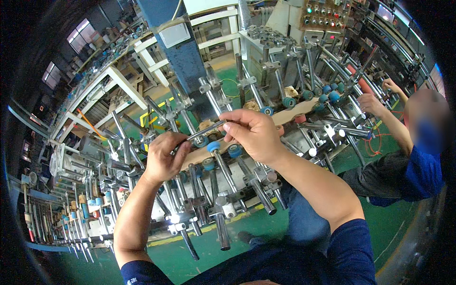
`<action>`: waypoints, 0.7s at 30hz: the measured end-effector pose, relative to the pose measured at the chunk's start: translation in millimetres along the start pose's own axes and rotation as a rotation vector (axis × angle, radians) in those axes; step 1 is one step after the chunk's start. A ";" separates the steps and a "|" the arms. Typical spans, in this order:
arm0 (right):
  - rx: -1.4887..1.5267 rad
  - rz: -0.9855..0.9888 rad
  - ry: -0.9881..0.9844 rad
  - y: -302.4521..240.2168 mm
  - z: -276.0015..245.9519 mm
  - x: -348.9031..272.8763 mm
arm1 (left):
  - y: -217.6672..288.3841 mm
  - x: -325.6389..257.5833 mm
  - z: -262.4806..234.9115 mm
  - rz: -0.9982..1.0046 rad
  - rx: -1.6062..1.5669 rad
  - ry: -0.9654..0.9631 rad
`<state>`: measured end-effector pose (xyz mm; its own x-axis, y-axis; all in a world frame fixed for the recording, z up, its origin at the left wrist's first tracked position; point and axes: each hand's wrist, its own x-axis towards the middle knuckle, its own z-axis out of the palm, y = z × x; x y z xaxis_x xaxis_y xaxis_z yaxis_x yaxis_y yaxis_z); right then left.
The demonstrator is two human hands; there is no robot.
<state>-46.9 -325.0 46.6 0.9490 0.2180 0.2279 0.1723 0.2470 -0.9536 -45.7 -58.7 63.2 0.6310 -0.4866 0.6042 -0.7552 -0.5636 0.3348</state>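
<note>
A slim, shiny metal rod (206,130) spans the gap between my two hands, tilted up toward the right. Its left end is in the closed fingers of my left hand (164,156); my right hand (254,134) pinches the other end between thumb and fingers. The exact kind of tool cannot be made out. Beneath the hands runs a long wooden strip (284,116), flanked by rollers on clamped steel bars. A blue roller (213,147) presses near the strip just below the rod, and another blue-rimmed roller (234,151) is to its right.
Steel bars with clamp blocks (221,201) jut toward me along the machine's near side. At the right a co-worker's hand (373,104) reaches over the machine. A blue pillar (183,61) rises behind, with a white-framed rack (124,85) at far left and a control panel (327,15) at the back.
</note>
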 end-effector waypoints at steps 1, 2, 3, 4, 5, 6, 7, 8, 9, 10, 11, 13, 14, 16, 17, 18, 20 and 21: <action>-0.014 -0.007 0.004 1.4 1.5 0.3 | -3.6 -3.2 -1.0 0.004 0.007 -0.007; -0.061 -0.021 0.032 1.1 0.7 0.9 | -7.1 -6.1 2.3 -0.016 -0.030 0.002; -0.107 -0.037 0.057 1.5 1.3 -0.1 | -9.9 -6.2 1.6 -0.002 -0.029 -0.002; -0.168 -0.055 0.077 -1.5 -3.3 -1.5 | -9.8 -2.5 5.1 0.012 -0.035 0.007; -0.175 -0.066 0.101 0.1 -5.2 -1.9 | -16.3 -1.2 9.3 0.067 -0.049 0.029; -0.174 -0.079 0.088 0.3 -5.2 -2.2 | -15.9 -5.4 10.7 0.058 -0.055 0.034; -0.159 -0.097 0.091 3.0 -3.1 -4.1 | -15.6 -7.7 8.8 0.061 -0.058 0.021; -0.144 -0.115 0.094 3.3 -3.1 -4.4 | -14.2 -8.2 7.7 0.065 -0.062 0.006; -0.197 -0.107 0.098 0.9 -5.7 -2.6 | -11.7 -6.0 8.0 0.086 -0.050 0.025; -0.244 -0.143 0.100 1.9 -4.7 -2.0 | -10.7 -6.1 6.5 0.083 -0.045 0.030; -0.292 -0.180 0.102 3.0 -4.0 -2.4 | -9.9 -6.1 5.8 0.081 -0.042 0.034; -0.363 -0.228 0.103 6.2 -4.3 -1.2 | -9.5 -6.8 4.4 0.096 -0.026 0.042; -0.401 -0.251 0.100 5.6 -4.3 -2.0 | -10.5 -6.2 3.6 0.113 -0.014 0.045; -0.475 -0.296 0.099 0.6 -2.1 -4.0 | -11.7 -5.7 3.1 0.128 0.002 0.048; -0.504 -0.310 0.108 -0.9 -2.2 -4.0 | -11.6 -5.3 3.5 0.126 0.006 0.046; -0.534 -0.324 0.117 -2.6 -3.2 -3.6 | -11.9 -4.6 4.8 0.124 0.010 0.045; -0.573 -0.345 0.129 -2.3 -2.1 -3.2 | -13.3 -5.5 6.1 0.140 -0.011 0.077; -0.591 -0.352 0.134 -1.9 -1.7 -3.5 | -12.8 -6.3 6.6 0.136 -0.017 0.085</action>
<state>-50.1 -327.9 47.2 0.8281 0.0912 0.5531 0.5542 -0.2811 -0.7835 -38.8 -52.8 50.3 0.5059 -0.4988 0.7038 -0.8361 -0.4842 0.2578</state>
